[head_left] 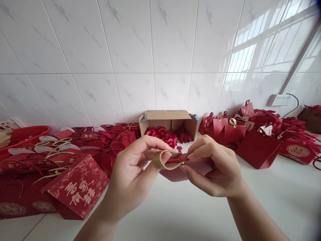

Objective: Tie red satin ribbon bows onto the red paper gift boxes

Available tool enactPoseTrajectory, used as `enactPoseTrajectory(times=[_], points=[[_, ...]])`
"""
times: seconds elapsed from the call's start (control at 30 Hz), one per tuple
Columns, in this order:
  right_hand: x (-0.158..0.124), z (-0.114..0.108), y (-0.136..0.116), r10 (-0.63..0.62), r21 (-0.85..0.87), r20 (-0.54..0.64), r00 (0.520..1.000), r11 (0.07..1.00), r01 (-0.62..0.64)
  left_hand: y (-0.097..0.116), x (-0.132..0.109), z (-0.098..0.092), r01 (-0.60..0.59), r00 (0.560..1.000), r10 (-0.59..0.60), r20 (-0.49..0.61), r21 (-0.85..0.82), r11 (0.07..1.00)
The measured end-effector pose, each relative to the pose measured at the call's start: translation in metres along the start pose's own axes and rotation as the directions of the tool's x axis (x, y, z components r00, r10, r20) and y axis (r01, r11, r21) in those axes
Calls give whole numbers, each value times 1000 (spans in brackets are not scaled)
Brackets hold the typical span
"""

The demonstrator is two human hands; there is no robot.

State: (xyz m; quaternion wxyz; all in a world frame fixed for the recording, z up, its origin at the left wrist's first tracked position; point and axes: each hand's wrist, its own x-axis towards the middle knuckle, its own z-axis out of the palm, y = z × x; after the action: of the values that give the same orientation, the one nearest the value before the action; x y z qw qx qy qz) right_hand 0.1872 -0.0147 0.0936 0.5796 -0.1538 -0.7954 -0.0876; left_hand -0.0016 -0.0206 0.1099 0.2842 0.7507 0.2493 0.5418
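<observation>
Apparently fastening tan strap (157, 162), pinched in left hand (135, 172), to red bag (171, 176), pinched in right hand (217, 167), needing stud (183, 163) seated next.

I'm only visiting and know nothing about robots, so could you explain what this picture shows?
There's no machine here: you see a person's bare hands, filmed by a camera worn on the head, looking forward and down. The left hand holds a tan strap bent into a loop; the right hand pinches the top of a red bag. On the white table, red boxes crowd the left, a cardboard box with red ribbons stands behind, and more red packaging is on the right.
</observation>
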Motion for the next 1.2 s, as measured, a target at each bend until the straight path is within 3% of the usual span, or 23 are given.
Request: enactPoseTrajectory(times=[0.47,0.77,1.2], points=[[1,2,-2,-12,13,-1,1000,1000,12,1,-2,-4,14,998,-8,70,-88,996],[1,4,-2,-30,-8,27,999,1000,30,-1,0,0,82,996,-79,36,-82,993],[-2,9,1,-4,52,88,996,999,0,0,1,1,92,995,-90,45,-35,995]])
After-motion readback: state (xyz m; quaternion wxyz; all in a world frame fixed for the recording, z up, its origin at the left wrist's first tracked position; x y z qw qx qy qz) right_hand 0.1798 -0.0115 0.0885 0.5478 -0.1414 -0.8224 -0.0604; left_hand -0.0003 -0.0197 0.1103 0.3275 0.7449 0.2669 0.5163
